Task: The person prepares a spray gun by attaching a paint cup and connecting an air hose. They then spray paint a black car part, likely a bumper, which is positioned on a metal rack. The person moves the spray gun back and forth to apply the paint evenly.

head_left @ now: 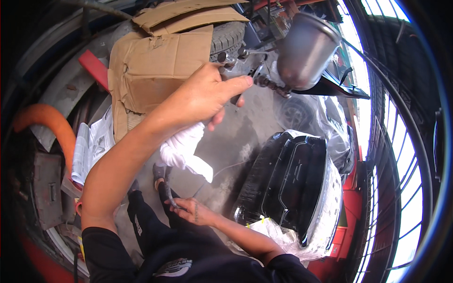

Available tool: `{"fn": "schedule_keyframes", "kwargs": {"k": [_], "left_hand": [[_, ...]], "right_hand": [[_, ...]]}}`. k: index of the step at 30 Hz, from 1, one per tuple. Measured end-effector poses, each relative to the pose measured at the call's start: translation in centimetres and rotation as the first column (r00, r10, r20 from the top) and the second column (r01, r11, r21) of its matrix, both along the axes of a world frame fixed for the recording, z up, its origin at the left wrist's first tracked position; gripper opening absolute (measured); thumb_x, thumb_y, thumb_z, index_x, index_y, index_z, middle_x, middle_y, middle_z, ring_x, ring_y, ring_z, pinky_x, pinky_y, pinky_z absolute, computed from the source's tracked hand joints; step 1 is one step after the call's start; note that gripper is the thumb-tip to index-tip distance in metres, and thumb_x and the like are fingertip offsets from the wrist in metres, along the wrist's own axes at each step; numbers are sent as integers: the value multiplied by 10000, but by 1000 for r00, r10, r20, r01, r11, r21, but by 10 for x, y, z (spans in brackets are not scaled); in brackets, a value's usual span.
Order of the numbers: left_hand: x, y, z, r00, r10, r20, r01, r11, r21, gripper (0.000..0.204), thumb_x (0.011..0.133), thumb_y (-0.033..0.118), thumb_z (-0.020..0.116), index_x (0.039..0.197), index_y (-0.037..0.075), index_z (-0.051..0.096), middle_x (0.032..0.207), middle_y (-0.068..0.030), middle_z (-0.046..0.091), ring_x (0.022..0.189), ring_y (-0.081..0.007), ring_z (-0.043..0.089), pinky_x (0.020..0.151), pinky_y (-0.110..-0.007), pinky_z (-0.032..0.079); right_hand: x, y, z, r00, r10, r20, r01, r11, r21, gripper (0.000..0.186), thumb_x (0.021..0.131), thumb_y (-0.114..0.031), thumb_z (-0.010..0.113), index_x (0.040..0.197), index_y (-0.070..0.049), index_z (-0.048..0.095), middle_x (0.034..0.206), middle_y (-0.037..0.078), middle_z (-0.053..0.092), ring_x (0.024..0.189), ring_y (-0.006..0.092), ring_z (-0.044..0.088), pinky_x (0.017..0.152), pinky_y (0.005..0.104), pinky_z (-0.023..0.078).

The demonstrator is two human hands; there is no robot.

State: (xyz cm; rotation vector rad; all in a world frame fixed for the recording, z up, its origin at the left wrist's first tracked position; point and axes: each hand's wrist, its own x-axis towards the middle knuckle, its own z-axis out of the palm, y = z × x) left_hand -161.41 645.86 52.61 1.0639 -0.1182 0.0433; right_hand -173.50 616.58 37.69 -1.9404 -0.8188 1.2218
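My left hand (207, 92) is raised in the upper middle, its fingers wrapped round the handle of a spray gun (257, 75). A large grey metal cup (306, 52) sits on the gun, tilted to the right. Below that hand hangs a bunched white cloth (181, 151); what holds it up is hidden behind the hand and wrist. Low in front of my body, my right hand (194, 211) is closed round a dark grey hose (169, 191). The hose runs up toward the cloth, where its upper end is hidden.
A glossy black panel (288, 181) with clear plastic at its edges stands at right. Behind it is a plastic-covered wheel (295, 113). Cardboard (163, 61) covers things beside a tyre (228, 37). An orange tube (52, 122) and papers (94, 146) lie left; barred windows (398, 188) line the right.
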Motion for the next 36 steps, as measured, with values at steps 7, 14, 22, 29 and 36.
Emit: {"fn": "schedule_keyframes", "kwargs": {"k": [7, 14, 22, 29, 36], "left_hand": [[-13, 6, 37, 982, 65, 177, -51, 995, -80, 330, 1032, 312, 664, 1058, -16, 655, 797, -79, 666, 443, -99, 508, 409, -264, 419], [-8, 1, 25, 973, 94, 212, -62, 986, -153, 424, 1039, 340, 641, 852, -37, 698, 617, -52, 625, 417, -103, 522, 402, -290, 414], [45, -41, -57, 991, 112, 76, -112, 994, -12, 407, 1040, 326, 653, 842, -29, 651, 554, -36, 569, 414, -115, 529, 400, -315, 434], [30, -84, -106, 958, 287, -3, -286, 956, 71, 333, 1013, 294, 697, 1000, -39, 675, 594, -81, 557, 499, -122, 510, 514, -349, 448], [-9, -148, -161, 864, 468, 187, -501, 836, 221, 506, 901, 201, 819, 1293, -64, 641, 1022, -163, 708, 883, -233, 674, 776, -367, 542]], "right_hand": [[8, 2, 20, 998, -42, 51, 44, 999, -30, 403, 997, -56, 553, 1396, -13, 591, 1084, 123, 714, 987, 284, 712, 909, 390, 549], [6, -1, 8, 997, -68, 46, 69, 997, -17, 505, 890, 10, 548, 1390, -34, 599, 1017, 139, 696, 947, 335, 687, 904, 402, 543], [-8, -41, -33, 962, -260, -81, 244, 955, -166, 435, 986, -49, 534, 1419, -23, 566, 1062, 73, 690, 974, 186, 661, 907, 340, 523], [10, -62, -50, 899, -320, 299, 398, 882, -253, 669, 995, -113, 633, 1606, -53, 368, 1430, 200, 605, 1360, 305, 577, 1073, 410, 491], [72, -21, -10, 732, -645, 218, 528, 740, 416, 992, 926, -127, 741, 1680, -15, 105, 1638, 247, 350, 1504, 337, 414, 1245, 437, 327]]}}
